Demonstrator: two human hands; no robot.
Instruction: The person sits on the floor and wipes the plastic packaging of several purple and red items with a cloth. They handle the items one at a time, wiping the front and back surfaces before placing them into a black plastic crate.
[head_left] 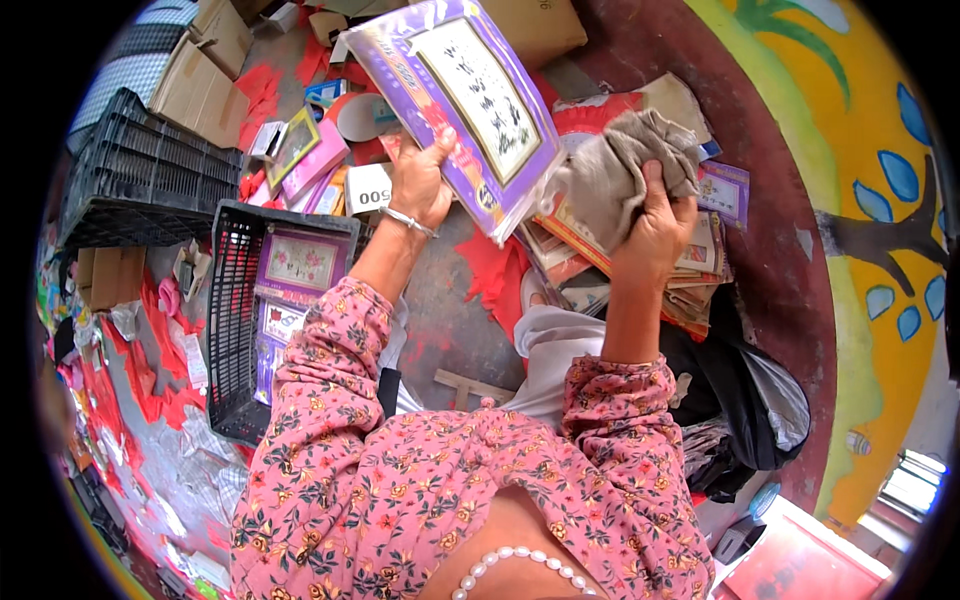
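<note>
In the upper middle of the frame, the left hand point(420, 185) is closed on the lower edge of a flat purple-bordered packet with a cream panel point(455, 95), thumb over its front, holding it tilted up. Just right of it, the right hand point(655, 225) is clenched around a crumpled grey cloth point(620, 160), which touches the packet's lower right corner. At left centre, a black plastic crate point(232, 330) holds similar purple packets.

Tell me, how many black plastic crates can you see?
2. One black crate sits by the left arm, holding purple packets. Another black crate lies farther up on the left. Clutter may hide more.
</note>
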